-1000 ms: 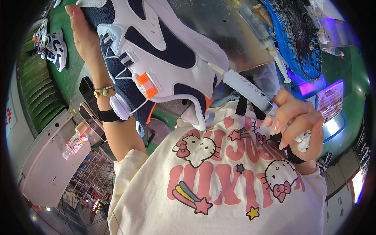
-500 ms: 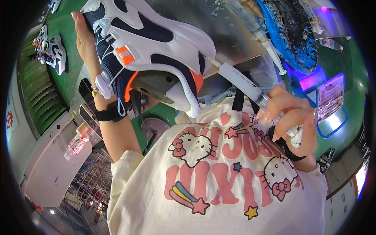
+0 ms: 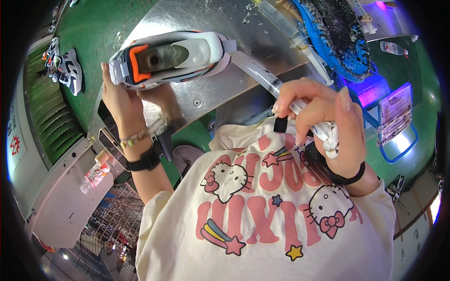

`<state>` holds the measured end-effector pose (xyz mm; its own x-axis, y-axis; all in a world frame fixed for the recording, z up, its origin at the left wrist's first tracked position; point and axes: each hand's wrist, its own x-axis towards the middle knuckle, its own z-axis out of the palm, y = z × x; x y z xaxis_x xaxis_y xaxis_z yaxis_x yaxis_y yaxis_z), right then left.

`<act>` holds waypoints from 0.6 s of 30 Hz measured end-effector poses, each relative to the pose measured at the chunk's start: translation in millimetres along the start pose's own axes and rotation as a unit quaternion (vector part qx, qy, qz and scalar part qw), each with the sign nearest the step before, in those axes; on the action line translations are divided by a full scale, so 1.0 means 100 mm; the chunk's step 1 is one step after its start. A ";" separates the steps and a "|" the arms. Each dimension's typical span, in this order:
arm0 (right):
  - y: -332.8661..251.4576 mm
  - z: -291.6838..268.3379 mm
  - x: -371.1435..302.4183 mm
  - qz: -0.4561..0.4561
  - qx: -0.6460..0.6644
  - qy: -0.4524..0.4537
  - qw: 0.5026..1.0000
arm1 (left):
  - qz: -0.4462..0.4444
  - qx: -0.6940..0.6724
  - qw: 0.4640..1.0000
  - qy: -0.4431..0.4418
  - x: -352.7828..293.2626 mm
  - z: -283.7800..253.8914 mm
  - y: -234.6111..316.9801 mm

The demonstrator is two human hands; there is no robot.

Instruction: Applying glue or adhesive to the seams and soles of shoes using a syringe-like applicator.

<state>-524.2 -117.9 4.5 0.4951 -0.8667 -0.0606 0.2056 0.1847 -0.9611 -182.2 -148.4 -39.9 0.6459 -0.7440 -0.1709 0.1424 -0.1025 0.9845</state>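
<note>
My left hand [image 3: 123,100] grips a white, navy and orange sneaker [image 3: 171,58] from below, holding it sole-up over the metal table [image 3: 206,93]; the sole shows an orange patch and a grey middle. My right hand [image 3: 328,124] is closed around a large clear syringe [image 3: 262,77], whose barrel slants up-left with its tip close to the sneaker's right end. Whether the tip touches the shoe is unclear. A black band sits on each wrist.
A blue tray [image 3: 347,65] caked with dark glue lies on the table's far right, with another syringe [image 3: 290,33] beside it. More sneakers [image 3: 65,68] stand on a green surface at left. A wire basket [image 3: 112,225] sits lower left.
My left hand has turned the sneaker from side-on to sole-up and lowered it toward the table. My right hand with the syringe has lifted and moved closer to the shoe.
</note>
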 end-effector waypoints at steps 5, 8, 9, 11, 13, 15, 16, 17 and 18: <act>0.01 0.02 0.03 -0.018 -0.021 -0.005 1.000 | -0.064 0.057 0.990 0.113 -0.53 -0.39 0.06; 0.03 0.05 0.02 -0.028 -0.027 -0.002 0.999 | -0.087 0.045 0.989 0.108 -0.87 -0.59 0.03; 0.03 0.07 0.01 -0.035 -0.034 0.007 0.999 | -0.102 0.040 0.990 0.092 -0.96 -0.65 0.03; 0.02 0.10 0.00 -0.032 -0.029 0.004 0.999 | -0.114 0.028 0.989 0.085 -1.13 -0.68 0.04; 0.01 0.12 0.00 -0.028 -0.024 0.003 0.999 | -0.132 0.030 0.989 0.061 -1.29 -0.68 0.05; 0.02 0.11 0.00 -0.038 -0.039 -0.002 0.999 | -0.141 0.029 0.989 0.034 -1.43 -0.71 0.05; 0.04 0.12 0.00 -0.038 -0.041 -0.003 0.998 | -0.151 0.032 0.988 0.025 -1.50 -0.68 0.05; 0.06 0.12 -0.01 -0.052 -0.048 -0.006 0.997 | -0.161 0.035 0.986 0.015 -1.55 -0.68 0.05; 0.07 0.12 -0.02 -0.066 -0.055 -0.008 0.996 | -0.181 0.035 0.983 -0.013 -1.58 -0.71 0.05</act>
<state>-513.8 -109.3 0.7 0.4834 -0.8724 0.0724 0.1765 0.0161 -0.9842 -230.5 15.4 -10.5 0.5423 -0.6679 -0.5097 0.3069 -0.4072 0.8602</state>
